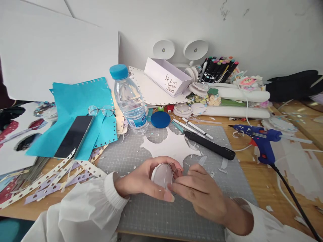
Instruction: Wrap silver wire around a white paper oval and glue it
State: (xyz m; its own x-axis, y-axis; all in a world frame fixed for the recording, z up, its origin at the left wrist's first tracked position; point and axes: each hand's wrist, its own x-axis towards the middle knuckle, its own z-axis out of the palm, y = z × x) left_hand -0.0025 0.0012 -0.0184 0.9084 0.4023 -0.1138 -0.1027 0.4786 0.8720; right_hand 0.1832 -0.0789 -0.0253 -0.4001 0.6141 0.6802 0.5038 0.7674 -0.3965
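White disc (158,176) was in the left hand (141,179), above the front half of the mat (146,218), with thin wire (166,174) looped across its face. That hand was partly closed, thumb and fingers curved around the disc's edge. The right hand (202,191) had its fingers bent, the tips at the wire; whether they pinched it, I could not tell. Just beyond lay a jagged paper (171,144), then a knife (209,145) and two pens (194,129). Farther out were a bottle (131,101) and a phone (74,136) on the left, and a glue gun (264,137) on the right
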